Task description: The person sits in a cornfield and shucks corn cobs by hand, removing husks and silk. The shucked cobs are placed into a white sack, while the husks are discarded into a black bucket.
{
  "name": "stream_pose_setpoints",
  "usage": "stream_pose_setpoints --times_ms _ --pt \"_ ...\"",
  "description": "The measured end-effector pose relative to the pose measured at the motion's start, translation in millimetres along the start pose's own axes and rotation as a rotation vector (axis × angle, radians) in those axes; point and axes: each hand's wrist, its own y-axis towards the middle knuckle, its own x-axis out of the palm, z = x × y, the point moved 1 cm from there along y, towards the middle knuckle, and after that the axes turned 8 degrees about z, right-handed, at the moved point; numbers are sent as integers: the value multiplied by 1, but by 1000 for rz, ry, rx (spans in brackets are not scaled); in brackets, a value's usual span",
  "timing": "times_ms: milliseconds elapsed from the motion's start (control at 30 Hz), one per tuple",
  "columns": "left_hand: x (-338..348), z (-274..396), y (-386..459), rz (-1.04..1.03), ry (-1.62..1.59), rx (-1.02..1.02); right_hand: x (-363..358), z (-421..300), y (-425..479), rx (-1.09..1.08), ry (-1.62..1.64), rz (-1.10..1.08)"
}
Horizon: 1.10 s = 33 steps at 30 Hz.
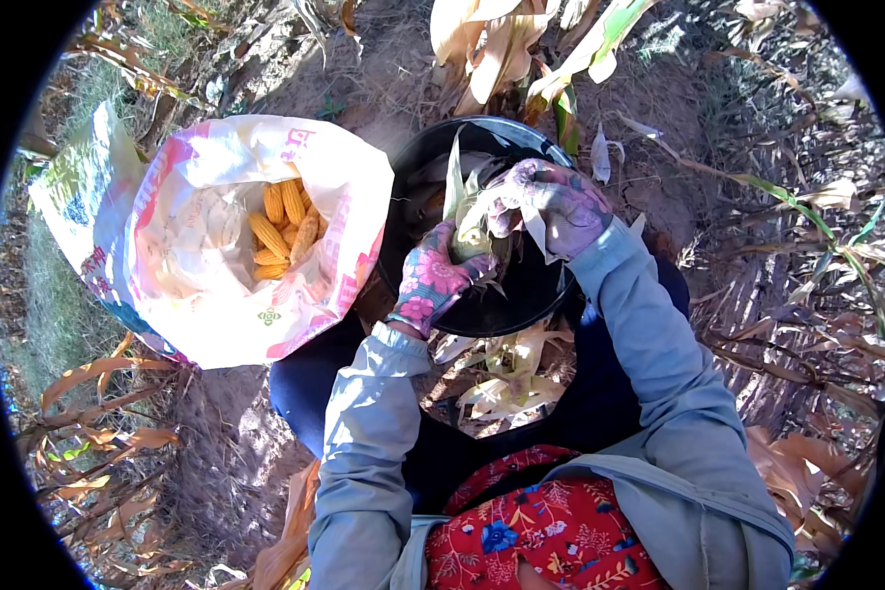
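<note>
Over a black tub (479, 324) between my knees, my left hand (436, 276), in a floral glove, grips an ear of corn (472, 242) with pale husk leaves around it. My right hand (557, 203), in a similar patterned glove, pinches husk leaves (535, 225) beside the ear. The leaves partly cover the ear, so its kernels are hard to see. Deep in the shaded tub lie some things too dark to make out. To the left, a printed woven sack (206, 324) stands with its mouth wide, and several husked yellow corn cobs (269, 236) lie inside.
Stripped pale husks (512, 376) lie on the ground between my legs. Dry corn leaves (498, 55) hang close beyond the tub's far rim. Fallen stalks (796, 369) and dry leaves cover the ground at right. More dry stalks (96, 413) stand or lie at lower left.
</note>
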Motion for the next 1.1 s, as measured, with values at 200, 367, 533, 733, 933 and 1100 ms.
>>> stream_pose_setpoints --times_ms 200,367,533,733,933,1100 --pt "-4 7 1 111 -536 -274 -20 3 15 44 -144 426" --pt "-12 11 0 236 -632 -348 -31 7 7 95 -787 95" --pt "-16 -7 6 306 -787 -456 4 28 -18 -52 -1392 -294" --pt "-14 5 2 281 -1024 -329 4 36 -17 -16 -1244 -293" --pt "-14 18 -5 254 -1093 -412 -5 44 -18 -343 -1212 -405" --pt "-14 19 -4 353 -1038 -343 -2 36 -17 19 -1163 -350"
